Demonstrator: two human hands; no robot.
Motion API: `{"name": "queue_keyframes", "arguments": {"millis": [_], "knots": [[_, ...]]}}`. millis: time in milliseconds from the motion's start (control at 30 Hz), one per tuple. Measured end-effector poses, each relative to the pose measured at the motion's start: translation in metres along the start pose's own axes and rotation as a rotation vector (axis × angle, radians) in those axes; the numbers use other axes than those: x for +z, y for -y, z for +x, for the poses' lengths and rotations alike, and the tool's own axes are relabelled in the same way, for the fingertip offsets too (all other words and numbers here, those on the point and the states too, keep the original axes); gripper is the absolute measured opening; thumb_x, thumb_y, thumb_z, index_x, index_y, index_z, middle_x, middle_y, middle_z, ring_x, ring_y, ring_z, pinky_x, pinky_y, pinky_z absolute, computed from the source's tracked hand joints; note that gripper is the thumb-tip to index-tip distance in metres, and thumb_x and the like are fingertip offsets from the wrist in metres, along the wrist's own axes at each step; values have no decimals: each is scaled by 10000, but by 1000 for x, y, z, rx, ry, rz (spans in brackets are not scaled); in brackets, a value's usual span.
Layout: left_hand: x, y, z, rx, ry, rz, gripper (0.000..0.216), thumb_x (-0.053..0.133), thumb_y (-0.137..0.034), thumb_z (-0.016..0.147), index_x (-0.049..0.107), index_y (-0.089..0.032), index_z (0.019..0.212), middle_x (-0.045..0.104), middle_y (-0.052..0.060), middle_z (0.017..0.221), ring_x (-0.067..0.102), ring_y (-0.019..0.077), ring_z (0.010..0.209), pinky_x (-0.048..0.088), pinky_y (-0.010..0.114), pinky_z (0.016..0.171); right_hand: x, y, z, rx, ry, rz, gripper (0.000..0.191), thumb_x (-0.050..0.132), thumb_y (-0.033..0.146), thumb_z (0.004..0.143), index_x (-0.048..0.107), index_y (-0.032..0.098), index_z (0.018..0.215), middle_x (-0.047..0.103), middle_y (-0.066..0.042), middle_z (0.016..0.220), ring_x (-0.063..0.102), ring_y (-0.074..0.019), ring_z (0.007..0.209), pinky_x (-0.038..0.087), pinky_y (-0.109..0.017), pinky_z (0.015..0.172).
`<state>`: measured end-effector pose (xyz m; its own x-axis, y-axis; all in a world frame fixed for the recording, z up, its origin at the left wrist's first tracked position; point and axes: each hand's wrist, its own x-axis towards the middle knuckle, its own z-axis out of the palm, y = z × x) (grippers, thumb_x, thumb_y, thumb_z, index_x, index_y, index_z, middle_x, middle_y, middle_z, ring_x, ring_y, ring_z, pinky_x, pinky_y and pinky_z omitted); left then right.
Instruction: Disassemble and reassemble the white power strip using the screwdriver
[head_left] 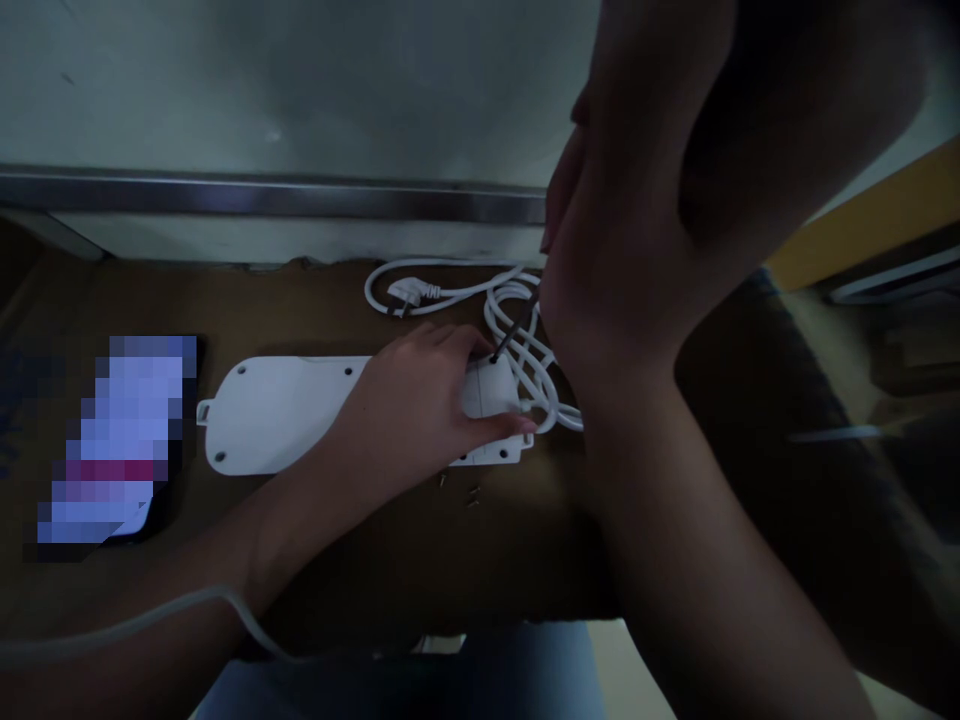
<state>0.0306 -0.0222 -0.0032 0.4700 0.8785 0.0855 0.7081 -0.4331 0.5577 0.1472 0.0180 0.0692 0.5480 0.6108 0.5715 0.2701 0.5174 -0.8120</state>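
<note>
A white power strip (285, 410) lies on the brown surface with its screw-holed side up. My left hand (412, 395) is wrapped over its right part, thumb along the near edge and fingers at the far edge, holding it. Above and to the right, my right hand (615, 230) is closed around a screwdriver (516, 328); its handle is hidden by the hand. The dark shaft slants down to a hole near the strip's far right corner. Several small screws (472, 495) lie just in front of the strip.
Behind and right of the strip lies its coiled white cord (499, 300) with a plug (405, 292). A phone (124, 440) with a lit, blurred screen lies at the left. A pale wall panel (300, 100) with a metal rail (300, 194) stands behind. A thin cable (150, 615) crosses my left forearm.
</note>
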Motion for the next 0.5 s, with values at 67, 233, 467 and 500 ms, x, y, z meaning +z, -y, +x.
{"name": "queue_keyframes", "arguments": {"millis": [67, 233, 467, 500], "knots": [[0, 1, 0, 4, -8, -4, 616, 872, -645, 800, 711, -167, 1155, 776, 111, 1198, 716, 357, 1149, 562, 486, 990, -3, -7, -3, -200, 83, -44, 377, 254, 271, 921, 469, 185, 623, 362, 72, 577, 423, 18, 614, 384, -167, 653], [2, 3, 0, 22, -31, -24, 596, 876, -637, 795, 695, -192, 1148, 774, 104, 1197, 715, 352, 1148, 557, 471, 982, -6, -23, -4, -337, 145, -15, 234, 433, 276, 910, 406, 224, 683, 356, 51, 652, 377, -19, 654, 391, -208, 659], [3, 3, 0, 22, -33, -24, 580, 873, -630, 801, 695, -194, 1139, 774, 108, 1190, 713, 352, 1149, 559, 464, 974, -5, -27, -5, -397, 160, -53, 241, 521, 284, 979, 489, 199, 757, 350, 44, 742, 415, 6, 690, 418, -94, 655], [2, 3, 0, 23, -31, -21, 587, 869, -636, 803, 698, -189, 1143, 774, 112, 1195, 711, 356, 1156, 558, 469, 978, -4, -26, -6, -390, 147, -62, 233, 534, 288, 978, 525, 191, 767, 354, 45, 743, 431, 7, 697, 412, -87, 640]]}}
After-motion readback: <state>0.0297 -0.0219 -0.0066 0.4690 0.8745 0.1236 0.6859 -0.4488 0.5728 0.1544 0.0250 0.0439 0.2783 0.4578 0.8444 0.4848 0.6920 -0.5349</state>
